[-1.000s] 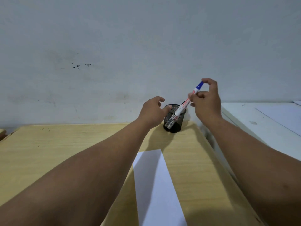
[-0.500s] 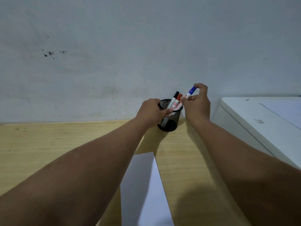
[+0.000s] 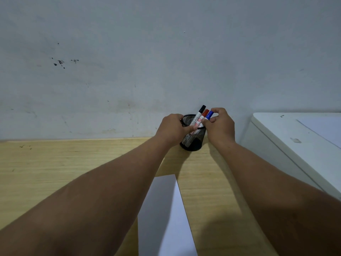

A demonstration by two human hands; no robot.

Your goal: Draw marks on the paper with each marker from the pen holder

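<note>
A black mesh pen holder stands on the wooden desk by the wall. Three markers lean in it: black-capped, red-capped and blue-capped. My left hand grips the holder's left rim. My right hand pinches the blue marker near its cap, its lower end inside the holder. A white sheet of paper lies on the desk between my forearms, its near part partly hidden by my left arm.
The wooden desk meets a grey-white wall right behind the holder. A white cabinet or table stands against the desk's right edge, with a sheet on top.
My right hand has come down and lowered the blue marker deeper into the holder, beside the red and black ones. My left hand stays on the holder's rim.
</note>
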